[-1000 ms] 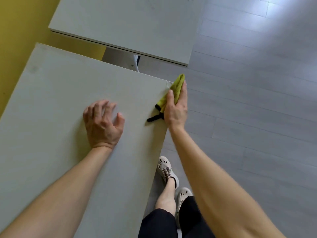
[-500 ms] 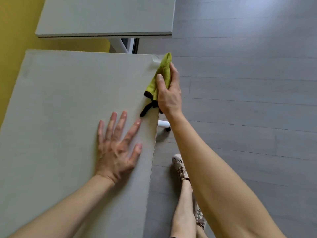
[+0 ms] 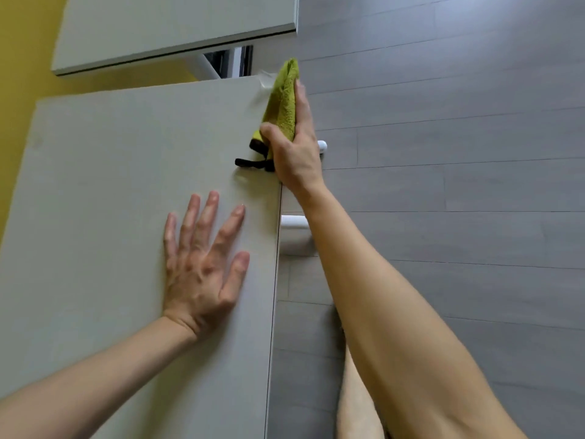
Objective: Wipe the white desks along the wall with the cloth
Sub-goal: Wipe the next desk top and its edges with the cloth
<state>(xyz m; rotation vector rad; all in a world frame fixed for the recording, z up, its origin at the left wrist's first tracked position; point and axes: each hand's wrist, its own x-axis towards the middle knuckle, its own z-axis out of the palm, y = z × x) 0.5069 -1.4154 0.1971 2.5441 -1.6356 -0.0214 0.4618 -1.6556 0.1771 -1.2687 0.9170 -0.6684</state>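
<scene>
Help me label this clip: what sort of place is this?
Probably an office or classroom: one white desk and a second white desk in line along a yellow wall, over grey plank floor.

Grey plank floor [image 3: 459,223] across the right side, thin seams running crosswise. Yellow wall [image 3: 22,39] along the left edge and top left. Bare leg [image 3: 357,403] low, above the floor.

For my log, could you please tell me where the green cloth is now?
Head view: the right hand holds the green cloth against the right edge of the near desk, by its far corner.
</scene>
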